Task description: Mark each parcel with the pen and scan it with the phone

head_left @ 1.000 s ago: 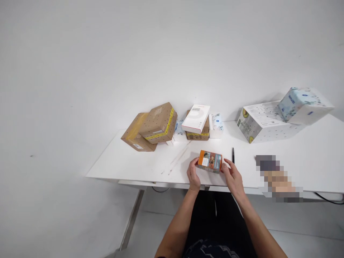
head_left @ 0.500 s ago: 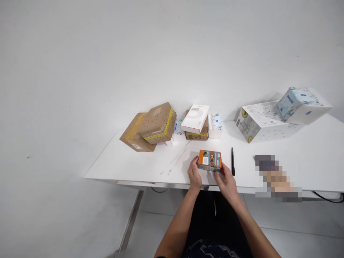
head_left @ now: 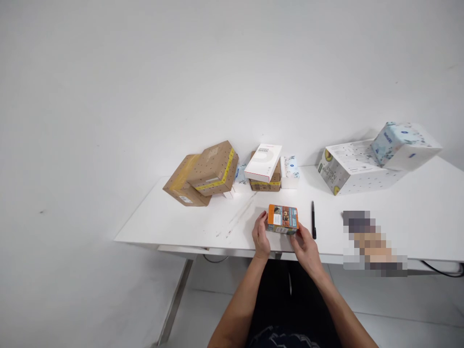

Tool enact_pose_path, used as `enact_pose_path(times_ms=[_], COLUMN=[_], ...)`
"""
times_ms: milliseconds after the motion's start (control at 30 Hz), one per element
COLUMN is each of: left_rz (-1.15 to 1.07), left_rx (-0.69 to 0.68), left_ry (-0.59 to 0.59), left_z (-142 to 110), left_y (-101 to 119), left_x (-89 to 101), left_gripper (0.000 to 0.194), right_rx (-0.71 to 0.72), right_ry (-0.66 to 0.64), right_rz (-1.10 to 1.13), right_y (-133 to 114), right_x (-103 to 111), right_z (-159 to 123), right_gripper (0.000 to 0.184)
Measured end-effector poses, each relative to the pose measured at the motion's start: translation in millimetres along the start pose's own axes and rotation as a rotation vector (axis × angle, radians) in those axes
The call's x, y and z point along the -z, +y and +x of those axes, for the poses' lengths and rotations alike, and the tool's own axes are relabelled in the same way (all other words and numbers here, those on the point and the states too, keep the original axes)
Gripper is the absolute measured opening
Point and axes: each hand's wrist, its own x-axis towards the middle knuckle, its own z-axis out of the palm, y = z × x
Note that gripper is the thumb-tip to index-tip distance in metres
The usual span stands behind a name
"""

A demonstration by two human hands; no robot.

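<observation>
Holding an orange box [head_left: 282, 217], covered in print too small to read, between left hand [head_left: 260, 235] and right hand [head_left: 306, 246], both partly curled, at the near side of the desk [head_left: 192, 224]. Reads "POWER BANK" on white box [head_left: 263, 163] behind, "Super Meal" on carton [head_left: 357, 170] at right.

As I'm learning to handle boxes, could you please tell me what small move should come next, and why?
Perhaps slide the right hand forward along the right side of the orange box: that hand sits at the near right corner, while the left hand is at the left side, so a more opposed grip might be steadier.
</observation>
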Motion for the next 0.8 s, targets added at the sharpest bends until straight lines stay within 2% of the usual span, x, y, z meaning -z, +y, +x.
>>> enact_pose_path(times_ms=[267, 367, 533, 667, 800], left_rz=[-0.202, -0.116, 0.155, 0.153, 0.171], left_rx=[0.002, 0.024, 0.003, -0.008, -0.017], left_ry=[-0.126, -0.146, -0.06, -0.085, -0.1], left_z=[3.7, 2.3, -0.2, 0.6, 0.2], left_y=[-11.4, -7.1, 0.7, 3.2, 3.6], left_x=[1.8, 1.0, -3.7, -6.4, -5.8], left_gripper=[0.045, 0.049, 0.051, 0.051, 0.051], right_rx=[-0.019, -0.046, -0.15, -0.208, -0.186], right_ry=[0.111, 0.18, 0.2, 0.174, 0.146], right_rz=[0.041, 0.09, 0.07, 0.082, 0.071], right_y=[-11.6, -16.6, -19.4, -19.3, -14.0], right_x=[0.3, 5.6, 12.2, 8.3, 2.6], right_z=[-3.2, 2.5, 13.1, 11.3, 4.4], right_gripper=[0.046, 0.044, 0.048, 0.054, 0.054])
